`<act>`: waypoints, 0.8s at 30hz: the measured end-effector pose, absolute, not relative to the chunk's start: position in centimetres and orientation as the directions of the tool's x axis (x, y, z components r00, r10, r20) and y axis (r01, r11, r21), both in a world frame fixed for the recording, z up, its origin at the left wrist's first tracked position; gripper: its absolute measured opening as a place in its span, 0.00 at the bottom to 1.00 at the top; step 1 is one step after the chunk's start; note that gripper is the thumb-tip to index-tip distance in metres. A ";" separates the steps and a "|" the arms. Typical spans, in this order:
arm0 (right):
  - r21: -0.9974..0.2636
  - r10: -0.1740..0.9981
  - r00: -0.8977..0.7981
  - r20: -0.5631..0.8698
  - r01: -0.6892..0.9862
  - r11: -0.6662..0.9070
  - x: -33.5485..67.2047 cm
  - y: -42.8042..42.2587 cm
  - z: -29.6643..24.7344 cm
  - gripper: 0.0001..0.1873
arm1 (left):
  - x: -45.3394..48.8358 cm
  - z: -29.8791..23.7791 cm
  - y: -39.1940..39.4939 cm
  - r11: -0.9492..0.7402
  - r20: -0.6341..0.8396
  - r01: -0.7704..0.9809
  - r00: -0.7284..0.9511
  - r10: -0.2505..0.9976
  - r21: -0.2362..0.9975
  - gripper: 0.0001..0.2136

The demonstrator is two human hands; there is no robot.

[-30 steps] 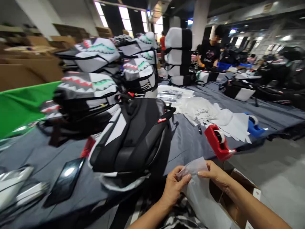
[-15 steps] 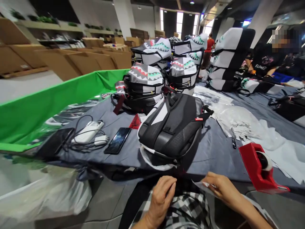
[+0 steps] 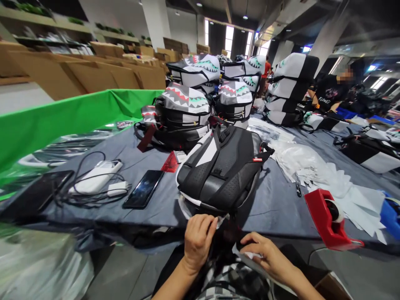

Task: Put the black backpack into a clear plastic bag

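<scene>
A black backpack with white and grey panels (image 3: 223, 171) lies strap side up at the table's near edge, a bit of clear plastic showing under its lower left. My left hand (image 3: 200, 239) is just below that end, thumb and fingers pinched on a small piece of translucent plastic film (image 3: 222, 220). Over my lap, my right hand (image 3: 267, 254) has its fingers curled round a thin white strip (image 3: 246, 253); whether it is paper or plastic I cannot tell. Checked cloth (image 3: 234, 281) shows beneath both hands.
Right of the backpack are a red tape dispenser (image 3: 326, 218), a dark cutter-like tool (image 3: 298, 187) and white sheets (image 3: 350, 191). To its left lie a phone (image 3: 143, 189) and a white charger with cables (image 3: 98, 177). Stacked patterned backpacks (image 3: 184, 100) stand behind; a co-worker (image 3: 326, 91) is farther right.
My left hand has moved up and slightly left to the table edge and now pinches film. My right hand has shifted left with the white strip. The camera view has turned slightly right.
</scene>
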State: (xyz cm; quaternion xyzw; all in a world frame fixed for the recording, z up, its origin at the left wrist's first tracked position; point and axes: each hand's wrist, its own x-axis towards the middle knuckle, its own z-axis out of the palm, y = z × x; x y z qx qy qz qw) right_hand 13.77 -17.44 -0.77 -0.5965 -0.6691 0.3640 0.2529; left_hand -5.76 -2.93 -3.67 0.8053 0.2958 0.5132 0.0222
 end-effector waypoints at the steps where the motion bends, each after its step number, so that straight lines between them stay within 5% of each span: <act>1: -0.782 0.988 -0.140 -0.068 0.622 0.034 13.9 -17.6 -0.9 0.23 | -6.1 -3.8 -2.9 -0.795 0.786 0.458 0.278 0.553 0.397 0.05; 7: -0.679 0.996 -0.088 -0.003 0.731 0.062 14.5 -16.4 -2.0 0.19 | -6.9 -3.5 -3.8 -0.648 0.653 0.404 0.148 0.743 0.646 0.04; 9: -0.680 0.996 -0.090 -0.025 0.732 0.050 14.4 -15.3 -2.6 0.20 | -7.3 -3.7 -5.1 -0.729 0.744 0.383 0.140 0.653 0.567 0.04; 13: -0.687 0.989 -0.142 -0.035 0.722 0.080 14.2 -13.2 -3.9 0.23 | -8.3 -5.7 -7.2 -0.970 0.857 0.206 0.469 0.213 0.128 0.14; 20: -0.771 0.991 -0.090 0.095 0.624 0.130 15.1 -12.8 -5.1 0.29 | -9.5 -9.5 -3.8 -0.943 0.837 0.331 0.506 0.210 0.036 0.18; 24: -0.471 0.931 -0.040 0.363 0.854 0.220 14.9 -14.0 -3.7 0.21 | -8.2 -9.4 -2.0 -0.950 0.889 0.306 0.416 0.194 0.064 0.12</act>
